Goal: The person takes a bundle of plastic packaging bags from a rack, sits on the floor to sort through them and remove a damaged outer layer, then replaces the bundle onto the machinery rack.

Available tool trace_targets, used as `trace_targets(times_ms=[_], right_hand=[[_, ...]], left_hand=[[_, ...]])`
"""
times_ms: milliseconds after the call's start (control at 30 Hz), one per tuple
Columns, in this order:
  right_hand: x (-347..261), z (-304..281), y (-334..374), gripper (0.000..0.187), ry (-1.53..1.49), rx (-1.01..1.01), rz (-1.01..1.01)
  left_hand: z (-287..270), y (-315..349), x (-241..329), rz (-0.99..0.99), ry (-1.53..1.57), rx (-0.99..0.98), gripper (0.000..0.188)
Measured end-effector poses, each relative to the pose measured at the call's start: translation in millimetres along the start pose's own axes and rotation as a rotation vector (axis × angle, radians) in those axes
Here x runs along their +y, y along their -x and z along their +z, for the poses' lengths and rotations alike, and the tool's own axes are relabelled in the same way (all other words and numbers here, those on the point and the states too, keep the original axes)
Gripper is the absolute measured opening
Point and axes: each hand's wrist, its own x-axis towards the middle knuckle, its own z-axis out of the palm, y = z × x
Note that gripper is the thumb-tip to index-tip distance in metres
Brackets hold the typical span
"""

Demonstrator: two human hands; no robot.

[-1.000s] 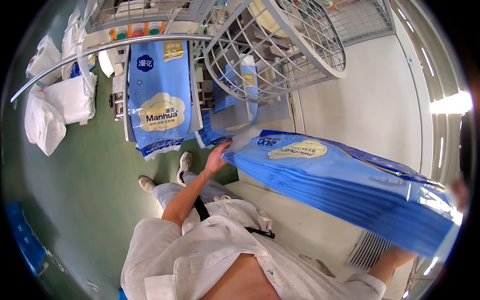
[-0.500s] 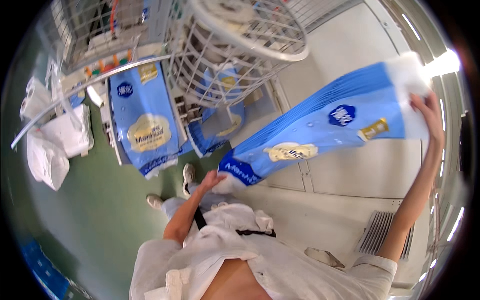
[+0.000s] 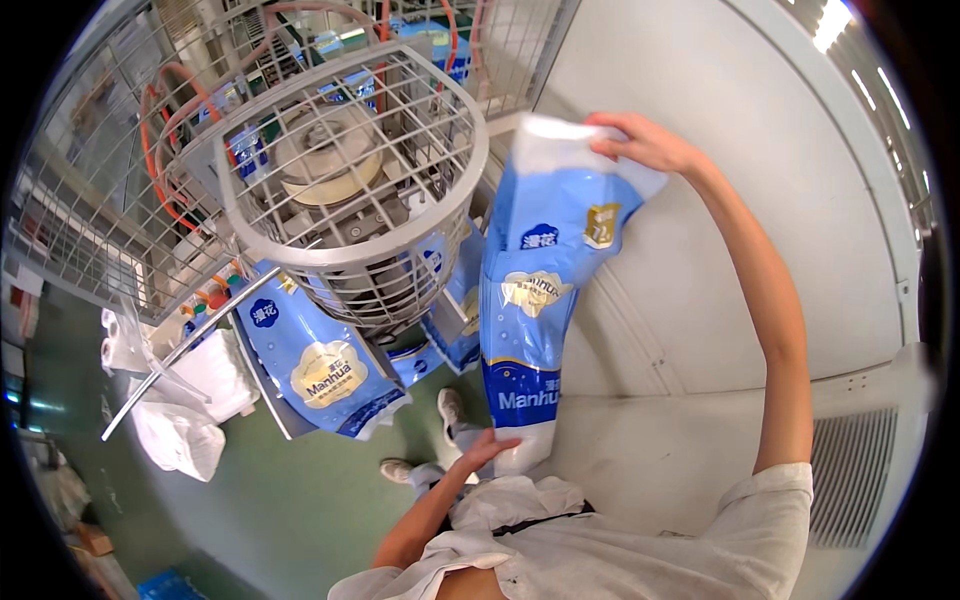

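Between my hands hangs a stack of blue plastic packaging bags (image 3: 530,325) with white ends, cream label patches and a dark blue band. My right hand (image 3: 648,143) grips the upper white end, its arm stretched out on the right. My left hand (image 3: 492,447) holds the lower white end close to my waist. The stack stands almost upright in view and bends in its upper half. Left of it, another stack of blue bags (image 3: 318,360) lies on a sloping metal holder. More blue bags (image 3: 455,325) show partly behind the wire guard.
A rounded wire guard (image 3: 350,255) covers machine parts just left of the stack. A metal rod (image 3: 190,352) sticks out to the left, above white plastic bags (image 3: 180,435) and paper rolls (image 3: 122,342). Pale panels (image 3: 720,290) and a vent grille (image 3: 852,480) stand at the right.
The held stack has swung from a slanted, stretched-out position to nearly upright. My right hand has moved left and slightly up with its end. My view has shifted, showing more of the wire guard.
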Motion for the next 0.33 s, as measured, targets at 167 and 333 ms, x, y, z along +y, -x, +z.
trace_targets(times_ms=[167, 333], right_hand=[[24.7, 44.7, -54.2, 0.026, -0.042, -0.069, -0.118], [64.9, 106.5, -124.4, 0.045, 0.018, -0.120, -0.147]], left_hand=[[26.0, 8.1, 2.6, -0.091, 0.126, -0.021, 0.043], [48.1, 22.0, 26.8, -0.156, -0.051, 0.072, 0.068]])
